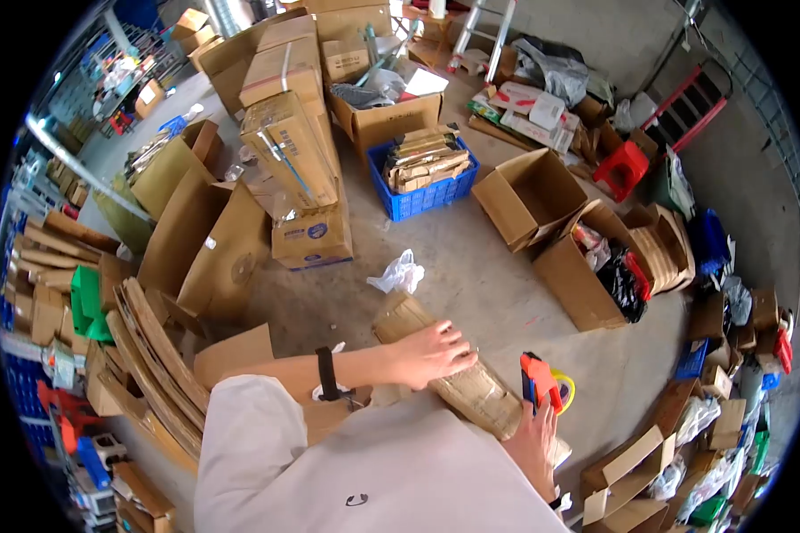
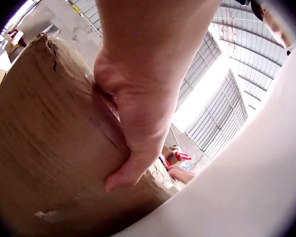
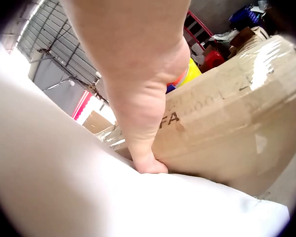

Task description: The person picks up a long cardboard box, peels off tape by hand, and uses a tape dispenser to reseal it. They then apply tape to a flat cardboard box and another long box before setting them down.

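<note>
A long, worn cardboard package (image 1: 476,391) lies slantwise against the person's light-coloured clothing. Across its top reaches the left hand (image 1: 431,355), gripping it with bent fingers toward the far edge; the left wrist view has the thumb of that hand (image 2: 138,118) flat on the brown cardboard (image 2: 54,143). By the package's lower right end, the right hand (image 1: 535,444) holds a red and blue tape dispenser (image 1: 539,384) with a yellow-rimmed roll. In the right wrist view this hand's thumb (image 3: 148,113) touches the taped package (image 3: 227,128), and the hand partly hides the dispenser.
A white plastic bag (image 1: 398,273) lies on the concrete floor beyond the package. Farther off stand a blue crate (image 1: 431,197) of flattened cardboard and an open carton (image 1: 529,195). Large cardboard sheets (image 1: 164,346) lean at the left; more open boxes (image 1: 627,475) are at the lower right.
</note>
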### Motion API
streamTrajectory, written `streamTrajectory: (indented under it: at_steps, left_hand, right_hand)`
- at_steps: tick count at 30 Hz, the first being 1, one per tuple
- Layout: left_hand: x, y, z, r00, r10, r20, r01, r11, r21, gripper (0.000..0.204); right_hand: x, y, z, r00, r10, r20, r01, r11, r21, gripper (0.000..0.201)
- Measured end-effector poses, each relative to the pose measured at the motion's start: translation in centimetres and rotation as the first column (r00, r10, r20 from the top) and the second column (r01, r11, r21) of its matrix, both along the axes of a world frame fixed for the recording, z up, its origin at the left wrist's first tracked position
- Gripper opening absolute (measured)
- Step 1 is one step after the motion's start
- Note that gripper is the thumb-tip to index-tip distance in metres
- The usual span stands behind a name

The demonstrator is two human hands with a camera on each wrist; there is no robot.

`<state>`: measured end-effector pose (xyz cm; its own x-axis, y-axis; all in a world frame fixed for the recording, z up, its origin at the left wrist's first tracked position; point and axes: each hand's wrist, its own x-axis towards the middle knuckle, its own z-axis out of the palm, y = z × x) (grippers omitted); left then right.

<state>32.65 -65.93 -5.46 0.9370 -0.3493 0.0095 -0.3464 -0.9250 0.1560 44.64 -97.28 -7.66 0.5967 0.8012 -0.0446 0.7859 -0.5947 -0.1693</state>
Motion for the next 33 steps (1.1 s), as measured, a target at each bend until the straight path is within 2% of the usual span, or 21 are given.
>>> streamTrajectory:
  at_steps: [2, 3, 7, 10, 11, 14, 15, 18, 23, 26, 33]
  left_hand:
    - [0.8, 4.4, -0.5, 1.0, 0.0, -0.01, 0.0, 1.0, 0.019, 0.084]
    - [1.3, 6.7, -0.6, 0.999, 0.01, -0.052, -0.008, 1.0, 0.03, 0.085]
    - [4.1, 16.9, -2.1, 0.991, 0.053, -0.122, -0.046, 0.997, 0.054, 0.084]
    - [6.1, 24.7, -4.0, 0.986, 0.062, -0.155, -0.049, 0.995, 0.085, 0.086]
    - [6.8, 27.5, -4.2, 0.986, 0.052, -0.158, -0.055, 0.998, -0.013, 0.084]
    - [9.3, 34.8, -4.1, 0.975, 0.071, -0.211, -0.082, 0.996, -0.044, 0.084]
    - [9.9, 37.0, -4.3, 0.976, 0.068, -0.206, -0.078, 0.996, -0.041, 0.088]
    - [11.5, 43.1, -4.7, 0.957, 0.049, -0.285, -0.049, 0.999, 0.005, 0.093]
    - [14.1, 53.6, -5.6, 0.962, -0.036, -0.27, 0.042, 0.999, 0.016, 0.095]
    - [15.5, 60.1, -6.2, 0.924, -0.063, -0.377, 0.094, 0.993, 0.064, 0.101]
    - [15.4, 75.4, -7.5, 0.908, -0.068, -0.414, 0.111, 0.991, 0.08, 0.098]
  right_hand:
    - [0.7, 4.4, -0.5, 1.0, 0.001, -0.022, -0.001, 1.0, 0.021, 0.083]
    - [1.6, 7.1, 0.2, 0.998, 0.041, -0.041, -0.038, 0.997, 0.06, 0.09]
    - [4.8, 17.0, -2.0, 0.99, 0.004, -0.142, -0.008, 1.0, -0.027, 0.1]
    - [7.3, 25.0, -2.9, 0.98, 0.017, -0.198, -0.025, 0.999, -0.041, 0.1]
    - [8.1, 27.6, -2.9, 0.987, 0.024, -0.161, -0.033, 0.998, -0.054, 0.097]
    - [10.8, 34.6, -3.3, 0.965, 0.025, -0.26, -0.056, 0.992, -0.112, 0.093]
    - [11.2, 37.0, -2.9, 0.968, 0.042, -0.247, -0.06, 0.996, -0.069, 0.091]
    - [11.6, 42.5, -3.9, 0.968, 0.016, -0.252, -0.043, 0.994, -0.101, 0.094]
    - [11.7, 52.0, -4.4, 0.955, -0.059, -0.29, 0.034, 0.995, -0.09, 0.09]
    - [10.8, 58.2, -5.0, 0.943, -0.1, -0.317, 0.071, 0.992, -0.103, 0.091]
    - [10.2, 73.7, -4.5, 0.941, -0.116, -0.318, 0.1, 0.993, -0.065, 0.089]
